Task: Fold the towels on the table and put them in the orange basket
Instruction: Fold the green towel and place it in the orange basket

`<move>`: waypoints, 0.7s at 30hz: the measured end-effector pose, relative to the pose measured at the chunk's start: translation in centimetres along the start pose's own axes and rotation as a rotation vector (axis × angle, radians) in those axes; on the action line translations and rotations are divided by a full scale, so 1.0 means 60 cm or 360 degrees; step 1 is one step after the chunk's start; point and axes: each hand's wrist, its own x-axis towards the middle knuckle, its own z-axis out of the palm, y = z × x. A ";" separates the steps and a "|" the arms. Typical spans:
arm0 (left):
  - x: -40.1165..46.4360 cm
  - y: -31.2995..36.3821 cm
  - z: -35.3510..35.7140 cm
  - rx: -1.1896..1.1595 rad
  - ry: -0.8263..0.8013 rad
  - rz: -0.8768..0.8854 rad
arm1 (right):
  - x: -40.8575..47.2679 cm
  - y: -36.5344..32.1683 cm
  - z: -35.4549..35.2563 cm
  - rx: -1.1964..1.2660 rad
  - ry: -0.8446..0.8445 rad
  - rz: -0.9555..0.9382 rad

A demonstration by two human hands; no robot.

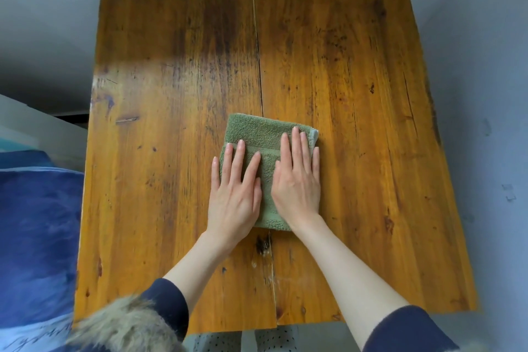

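A green towel [257, 131], folded into a small rectangle, lies near the middle of the wooden table [357, 80]. My left hand [235, 194] lies flat on the towel's left half, fingers straight and spread, the little finger over the left edge. My right hand [298, 180] presses flat on the right half, fingers together and reaching almost to the far right corner. A pale edge of an inner layer shows at that corner. No orange basket is in view.
The table has a split running down its middle and bare wood all around the towel. A blue fabric item [37, 237] sits off the table's left edge. Grey floor surrounds the table. A fur trim [123, 326] is at the bottom left.
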 end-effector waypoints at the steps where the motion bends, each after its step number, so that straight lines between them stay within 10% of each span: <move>1: 0.002 -0.005 -0.002 -0.0019 0.0021 0.0041 | -0.001 0.008 0.002 -0.0041 0.0014 -0.0024; 21: 0.046 -0.043 -0.001 0.0013 -0.0073 0.0227 | -0.041 0.026 0.006 -0.0053 0.0084 0.0024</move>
